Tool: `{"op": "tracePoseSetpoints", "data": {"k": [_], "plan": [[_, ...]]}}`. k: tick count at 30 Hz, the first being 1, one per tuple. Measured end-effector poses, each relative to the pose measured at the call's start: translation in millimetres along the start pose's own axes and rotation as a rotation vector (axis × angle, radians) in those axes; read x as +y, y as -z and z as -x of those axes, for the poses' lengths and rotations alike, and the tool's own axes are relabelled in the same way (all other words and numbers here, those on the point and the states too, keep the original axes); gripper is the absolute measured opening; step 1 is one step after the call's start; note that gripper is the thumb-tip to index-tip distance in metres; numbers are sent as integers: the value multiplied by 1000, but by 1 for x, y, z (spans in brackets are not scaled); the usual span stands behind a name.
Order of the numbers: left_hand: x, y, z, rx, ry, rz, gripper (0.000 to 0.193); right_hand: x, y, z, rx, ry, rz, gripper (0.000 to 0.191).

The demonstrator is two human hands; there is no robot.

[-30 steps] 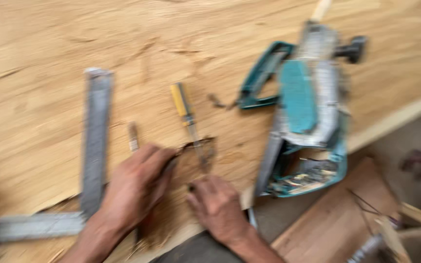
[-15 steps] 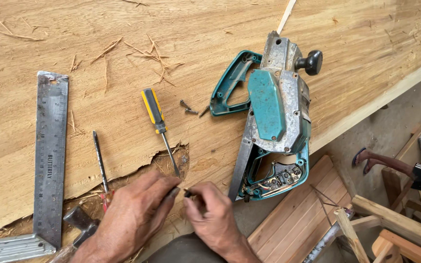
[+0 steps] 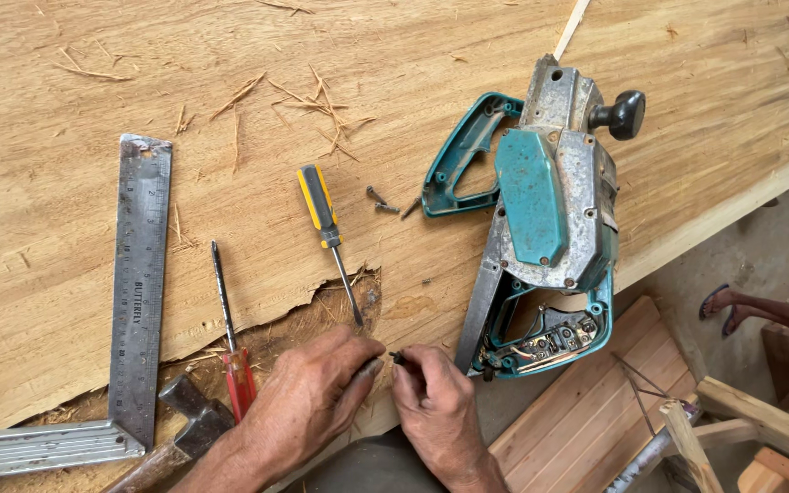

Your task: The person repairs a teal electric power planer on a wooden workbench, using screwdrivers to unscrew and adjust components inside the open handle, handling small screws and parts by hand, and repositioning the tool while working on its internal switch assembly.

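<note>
My left hand (image 3: 308, 402) and my right hand (image 3: 431, 402) meet at the near edge of a wide wooden plank (image 3: 230, 82). Both pinch a small dark part (image 3: 398, 358) between their fingertips; it is too small to tell what it is. Just right of them lies a teal and grey electric planer (image 3: 545, 210) with its handle shell open and wiring showing. A yellow-handled screwdriver (image 3: 326, 228) lies beyond my left hand, its tip near a torn patch in the wood.
A steel try square (image 3: 134, 292) lies at the left, a red-handled screwdriver (image 3: 230, 347) and a hammer (image 3: 184, 429) beside it. Loose screws (image 3: 381, 201) rest by the planer. Wooden frames (image 3: 760, 420) and another person's sandalled foot (image 3: 741, 306) are at lower right.
The view has shifted and sharpened. My hands stay at the plank's near edge, fingertips drawn together on the small part. The tools on the plank have not moved.
</note>
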State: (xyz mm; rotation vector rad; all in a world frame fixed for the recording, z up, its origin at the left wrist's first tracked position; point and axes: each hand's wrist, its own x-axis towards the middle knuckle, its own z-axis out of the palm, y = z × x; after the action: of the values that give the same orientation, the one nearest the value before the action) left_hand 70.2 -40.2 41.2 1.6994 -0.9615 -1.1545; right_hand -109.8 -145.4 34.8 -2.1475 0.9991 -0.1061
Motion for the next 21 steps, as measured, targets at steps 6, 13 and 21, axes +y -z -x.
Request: {"op": "tracePoseSetpoints", "data": {"k": [6,13,21], "plan": [[-5,1,-3,66,-42,-34,21,4,-1,0,53,-75,-142,22],[-5,-7,-5,84,-89,-78,24,-2,5,-6,-39,-173,-203,18],[-4,-36,-84,87,-346,-733,15,-13,-1,-7,-181,-1,-34,25]]}}
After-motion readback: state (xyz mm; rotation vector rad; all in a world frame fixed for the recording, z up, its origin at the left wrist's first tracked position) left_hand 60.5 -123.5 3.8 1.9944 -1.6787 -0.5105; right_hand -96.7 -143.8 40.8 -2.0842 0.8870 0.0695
